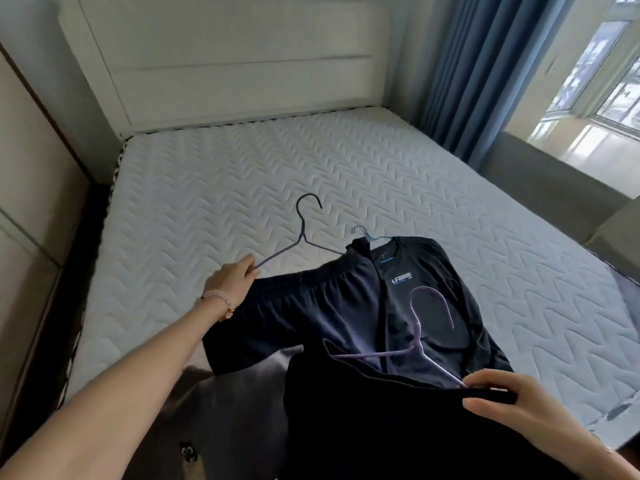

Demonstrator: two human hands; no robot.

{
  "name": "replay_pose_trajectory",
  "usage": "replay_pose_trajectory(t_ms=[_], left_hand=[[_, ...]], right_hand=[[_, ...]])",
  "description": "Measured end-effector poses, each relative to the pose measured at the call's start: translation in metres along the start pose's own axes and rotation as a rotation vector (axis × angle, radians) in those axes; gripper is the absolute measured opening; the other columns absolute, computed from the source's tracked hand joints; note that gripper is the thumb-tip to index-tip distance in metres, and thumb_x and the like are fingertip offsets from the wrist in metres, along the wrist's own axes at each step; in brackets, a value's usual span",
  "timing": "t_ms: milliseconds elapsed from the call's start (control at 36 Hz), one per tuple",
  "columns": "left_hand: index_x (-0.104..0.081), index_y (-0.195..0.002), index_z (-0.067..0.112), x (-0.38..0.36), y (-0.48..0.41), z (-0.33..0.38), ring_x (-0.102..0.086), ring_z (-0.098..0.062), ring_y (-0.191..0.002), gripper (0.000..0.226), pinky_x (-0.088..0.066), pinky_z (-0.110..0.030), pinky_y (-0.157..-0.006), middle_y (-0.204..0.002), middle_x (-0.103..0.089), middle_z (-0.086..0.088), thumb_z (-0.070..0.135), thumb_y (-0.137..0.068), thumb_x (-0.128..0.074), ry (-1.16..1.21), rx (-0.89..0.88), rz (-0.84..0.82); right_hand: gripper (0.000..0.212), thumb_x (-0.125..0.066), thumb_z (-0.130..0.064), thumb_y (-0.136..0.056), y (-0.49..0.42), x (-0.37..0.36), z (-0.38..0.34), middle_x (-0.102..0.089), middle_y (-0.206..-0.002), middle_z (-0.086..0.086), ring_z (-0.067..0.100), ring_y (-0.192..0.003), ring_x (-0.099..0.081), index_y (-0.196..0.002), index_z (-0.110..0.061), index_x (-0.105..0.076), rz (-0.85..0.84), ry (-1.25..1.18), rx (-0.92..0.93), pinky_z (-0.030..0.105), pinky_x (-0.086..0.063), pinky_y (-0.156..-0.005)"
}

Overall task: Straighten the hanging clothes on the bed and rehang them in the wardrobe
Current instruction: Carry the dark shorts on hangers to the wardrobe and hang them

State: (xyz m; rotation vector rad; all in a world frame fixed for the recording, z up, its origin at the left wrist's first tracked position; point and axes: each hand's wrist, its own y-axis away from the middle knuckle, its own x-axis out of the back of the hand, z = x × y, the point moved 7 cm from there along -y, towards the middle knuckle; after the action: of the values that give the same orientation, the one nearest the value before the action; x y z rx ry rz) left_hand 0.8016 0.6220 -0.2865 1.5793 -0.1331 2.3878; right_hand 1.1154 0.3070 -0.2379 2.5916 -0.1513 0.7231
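Three dark garments lie on the white quilted mattress [242, 174]. Dark shorts [304, 313] hang on a dark wire hanger [303, 230]; my left hand [232, 280] pinches that hanger's left arm at the waistband. A black shirt with a logo [426, 282] lies on a blue hanger [367, 235], whose hook sticks out at its collar. Nearest me, a black garment [381, 420] sits on a lilac hanger [419, 337]. My right hand [509, 400] grips this garment's top edge at the hanger's right arm.
A padded cream headboard [225, 64] stands at the far end of the bed. Blue curtains [491, 71] and a window with a grey ledge [554, 178] are on the right. A beige panel wall [31, 185] runs along the left.
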Motion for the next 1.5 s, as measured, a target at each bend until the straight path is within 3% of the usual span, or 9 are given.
replay_pose_trajectory(t_ms=[83, 194, 306, 444, 639, 694, 750, 917, 1500], left_hand=[[-0.043, -0.081, 0.017, 0.067, -0.005, 0.011, -0.061, -0.033, -0.082, 0.023, -0.044, -0.036, -0.066, -0.091, -0.064, -0.017, 0.035, -0.095, -0.042, 0.022, -0.035, 0.107], [-0.043, -0.081, 0.014, 0.152, 0.0, 0.022, -0.057, -0.031, -0.079, 0.022, -0.041, -0.035, -0.066, -0.083, -0.058, -0.014, 0.031, -0.095, -0.043, 0.083, -0.042, 0.25], [-0.042, -0.079, 0.013, 0.204, 0.022, 0.026, -0.052, -0.027, -0.072, 0.024, -0.037, -0.033, -0.064, -0.073, -0.052, -0.007, 0.03, -0.094, -0.043, 0.148, -0.032, 0.35], [-0.043, -0.08, 0.014, 0.258, 0.054, 0.032, -0.049, -0.025, -0.072, 0.021, -0.036, -0.032, -0.065, -0.076, -0.053, -0.007, 0.029, -0.094, -0.046, 0.15, -0.011, 0.472], [-0.049, -0.082, 0.008, 0.347, 0.11, 0.044, -0.045, -0.023, -0.074, 0.018, -0.029, -0.03, -0.064, -0.079, -0.05, -0.011, 0.021, -0.094, -0.048, 0.172, 0.023, 0.734], [-0.05, -0.083, 0.008, 0.362, 0.132, 0.04, -0.045, -0.022, -0.076, 0.017, -0.03, -0.029, -0.066, -0.081, -0.051, -0.011, 0.021, -0.093, -0.048, 0.179, 0.045, 0.784], [-0.048, -0.082, 0.01, 0.371, 0.158, 0.034, -0.045, -0.022, -0.077, 0.016, -0.031, -0.028, -0.066, -0.082, -0.051, -0.011, 0.022, -0.093, -0.048, 0.198, 0.068, 0.817], [-0.051, -0.083, 0.01, 0.362, 0.26, 0.019, -0.047, -0.024, -0.077, 0.019, -0.033, -0.029, -0.067, -0.08, -0.054, -0.01, 0.026, -0.092, -0.049, 0.212, 0.216, 0.856], [-0.055, -0.068, 0.009, 0.141, 0.742, 0.026, -0.044, -0.017, -0.065, 0.029, -0.027, -0.027, -0.06, -0.068, -0.053, -0.004, 0.022, -0.093, -0.052, 0.533, 0.905, 0.922]], right_hand=[[0.017, -0.08, -0.031, -0.061, 0.012, 0.015, -0.015, -0.075, -0.084, -0.005, 0.002, -0.077, -0.069, -0.077, -0.033, -0.074, 0.053, 0.04, 0.042, 0.006, -0.047, -0.072], [0.024, -0.078, -0.013, -0.072, 0.023, 0.031, -0.041, -0.075, -0.081, -0.006, 0.005, -0.079, -0.069, -0.076, -0.037, -0.073, 0.063, 0.082, 0.1, 0.004, -0.046, -0.069], [0.046, -0.073, -0.065, -0.046, 0.034, 0.049, -0.073, -0.075, -0.081, -0.011, 0.0, -0.077, -0.068, -0.083, -0.038, -0.073, 0.116, 0.077, 0.161, 0.008, -0.046, -0.071], [0.016, -0.077, -0.024, -0.072, 0.043, 0.073, -0.113, -0.074, -0.081, -0.011, 0.001, -0.075, -0.067, -0.079, -0.038, -0.073, 0.159, 0.074, 0.278, 0.007, -0.046, -0.065], [0.021, -0.072, -0.019, -0.079, 0.044, 0.08, -0.145, -0.073, -0.082, -0.015, 0.0, -0.076, -0.066, -0.078, -0.04, -0.072, 0.147, 0.048, 0.413, 0.004, -0.044, -0.067], [0.01, -0.075, -0.031, -0.075, 0.049, 0.075, -0.149, -0.073, -0.082, -0.015, 0.002, -0.079, -0.066, -0.081, -0.039, -0.073, 0.133, 0.035, 0.421, 0.006, -0.045, -0.069], [0.039, -0.075, -0.063, -0.056, 0.052, 0.072, -0.15, -0.073, -0.083, -0.014, 0.001, -0.079, -0.067, -0.084, -0.036, -0.073, 0.102, 0.004, 0.445, 0.007, -0.046, -0.07], [0.01, -0.073, -0.023, -0.079, 0.062, 0.067, -0.157, -0.073, -0.085, -0.016, 0.001, -0.083, -0.066, -0.083, -0.032, -0.073, 0.006, 0.001, 0.554, 0.019, -0.045, -0.075], [0.008, -0.068, -0.017, -0.083, 0.193, -0.116, -0.174, -0.072, -0.087, 0.003, 0.002, -0.065, -0.067, -0.091, -0.019, -0.07, -0.702, -0.098, 0.67, 0.009, -0.048, -0.052]])
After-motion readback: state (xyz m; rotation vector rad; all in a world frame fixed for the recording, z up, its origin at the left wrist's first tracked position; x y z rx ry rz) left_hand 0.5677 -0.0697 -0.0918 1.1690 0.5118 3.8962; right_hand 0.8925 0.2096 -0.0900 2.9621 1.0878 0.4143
